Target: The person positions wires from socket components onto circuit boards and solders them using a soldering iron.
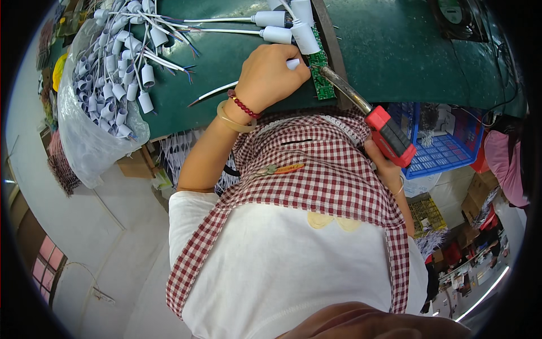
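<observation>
The left hand (271, 76) is pinning a white cylindrical plastic holder (293, 64) beside the narrow green circuit board (319, 73). The right hand (387, 164) is gripping a red-handled soldering iron (370, 116), tip on the board. Soldering appears under way; next calls for a steady tip.

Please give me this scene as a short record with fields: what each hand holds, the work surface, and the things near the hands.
left hand: holds a small white tube-shaped part against the green circuit board
right hand: grips the red handle of a soldering iron; its metal tip meets the board
surface: dark green mat
near left hand: white tube parts with wires at the top; a clear bag of such parts at the left
near right hand: blue plastic basket
clothing: red checked apron
</observation>
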The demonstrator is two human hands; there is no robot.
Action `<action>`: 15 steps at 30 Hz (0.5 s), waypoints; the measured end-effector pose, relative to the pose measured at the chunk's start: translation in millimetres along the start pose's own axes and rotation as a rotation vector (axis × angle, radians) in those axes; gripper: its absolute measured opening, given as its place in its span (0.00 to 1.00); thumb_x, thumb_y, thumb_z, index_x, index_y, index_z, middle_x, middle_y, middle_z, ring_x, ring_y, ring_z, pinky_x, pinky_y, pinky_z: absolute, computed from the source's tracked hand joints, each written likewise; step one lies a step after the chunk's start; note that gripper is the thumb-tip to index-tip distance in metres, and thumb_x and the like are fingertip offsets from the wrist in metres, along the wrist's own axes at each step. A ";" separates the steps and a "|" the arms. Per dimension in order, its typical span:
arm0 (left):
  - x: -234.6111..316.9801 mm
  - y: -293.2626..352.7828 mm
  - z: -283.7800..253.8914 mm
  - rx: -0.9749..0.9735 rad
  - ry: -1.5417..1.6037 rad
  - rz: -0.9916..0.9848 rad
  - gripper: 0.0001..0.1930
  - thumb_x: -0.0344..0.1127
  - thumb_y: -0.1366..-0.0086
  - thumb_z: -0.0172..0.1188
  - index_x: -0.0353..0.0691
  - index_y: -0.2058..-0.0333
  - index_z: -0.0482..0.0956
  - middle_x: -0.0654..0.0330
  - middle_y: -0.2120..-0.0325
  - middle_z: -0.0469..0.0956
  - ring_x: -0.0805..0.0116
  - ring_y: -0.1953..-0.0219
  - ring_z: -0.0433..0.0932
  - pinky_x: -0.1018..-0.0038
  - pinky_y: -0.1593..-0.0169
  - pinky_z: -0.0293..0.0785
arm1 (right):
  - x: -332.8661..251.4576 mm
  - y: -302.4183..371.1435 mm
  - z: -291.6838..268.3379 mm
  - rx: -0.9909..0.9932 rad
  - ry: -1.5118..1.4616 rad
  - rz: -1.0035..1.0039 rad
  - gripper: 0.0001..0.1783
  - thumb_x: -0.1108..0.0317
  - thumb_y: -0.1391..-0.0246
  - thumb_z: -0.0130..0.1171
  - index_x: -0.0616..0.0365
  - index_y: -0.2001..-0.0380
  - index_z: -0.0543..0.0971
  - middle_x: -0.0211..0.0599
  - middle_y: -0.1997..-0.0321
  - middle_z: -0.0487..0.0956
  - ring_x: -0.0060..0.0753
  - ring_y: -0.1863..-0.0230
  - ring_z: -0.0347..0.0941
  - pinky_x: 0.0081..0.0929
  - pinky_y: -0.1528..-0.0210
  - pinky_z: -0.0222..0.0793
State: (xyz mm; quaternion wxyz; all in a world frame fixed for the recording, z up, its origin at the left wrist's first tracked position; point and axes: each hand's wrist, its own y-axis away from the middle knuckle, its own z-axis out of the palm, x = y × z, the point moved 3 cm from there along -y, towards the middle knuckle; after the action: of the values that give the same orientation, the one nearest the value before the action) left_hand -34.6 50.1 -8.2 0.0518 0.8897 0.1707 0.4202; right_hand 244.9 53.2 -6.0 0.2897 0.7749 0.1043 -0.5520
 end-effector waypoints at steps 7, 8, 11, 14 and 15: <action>-1.8 -2.6 0.3 -0.048 -0.003 -0.025 0.13 0.37 0.51 0.56 0.31 0.74 0.79 0.46 0.81 0.75 0.53 0.79 0.75 0.68 0.71 0.70 | -0.2 4.4 -2.6 0.043 -0.064 -0.015 0.10 0.76 0.58 0.64 0.62 0.69 0.76 0.30 0.72 0.74 0.21 0.72 0.69 0.20 0.69 0.65; -1.9 -3.0 0.5 -0.047 -0.004 -0.025 0.13 0.37 0.51 0.56 0.31 0.74 0.79 0.46 0.81 0.75 0.53 0.79 0.75 0.68 0.71 0.70 | -1.9 4.0 -1.7 0.039 -0.044 -0.020 0.10 0.76 0.58 0.64 0.62 0.70 0.76 0.30 0.72 0.74 0.21 0.72 0.69 0.20 0.69 0.64; -1.6 -3.4 0.1 -0.063 -0.022 -0.034 0.13 0.37 0.51 0.57 0.32 0.74 0.79 0.46 0.81 0.75 0.53 0.78 0.75 0.68 0.71 0.70 | -5.1 2.5 1.1 0.023 -0.012 -0.026 0.09 0.75 0.58 0.64 0.62 0.71 0.76 0.30 0.73 0.73 0.21 0.74 0.68 0.20 0.70 0.64; -0.6 -3.7 -0.9 -0.080 -0.029 -0.043 0.13 0.37 0.51 0.57 0.31 0.74 0.79 0.46 0.81 0.75 0.52 0.78 0.75 0.67 0.71 0.70 | -0.6 4.0 1.5 -0.001 0.014 -0.021 0.09 0.75 0.58 0.65 0.61 0.72 0.75 0.31 0.73 0.73 0.21 0.75 0.68 0.19 0.70 0.63; -0.6 -3.8 -1.0 -0.080 -0.041 -0.039 0.13 0.38 0.51 0.57 0.32 0.73 0.79 0.46 0.81 0.75 0.52 0.78 0.75 0.67 0.70 0.70 | 0.0 4.1 1.9 -0.001 0.014 -0.021 0.09 0.75 0.58 0.65 0.61 0.72 0.75 0.31 0.73 0.73 0.21 0.75 0.68 0.19 0.70 0.63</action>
State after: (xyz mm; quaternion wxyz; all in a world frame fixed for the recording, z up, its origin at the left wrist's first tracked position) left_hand -36.6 53.5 -8.9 0.0989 0.8919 0.1699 0.4072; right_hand 245.3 48.9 -5.0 0.2836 0.7772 0.1150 -0.5498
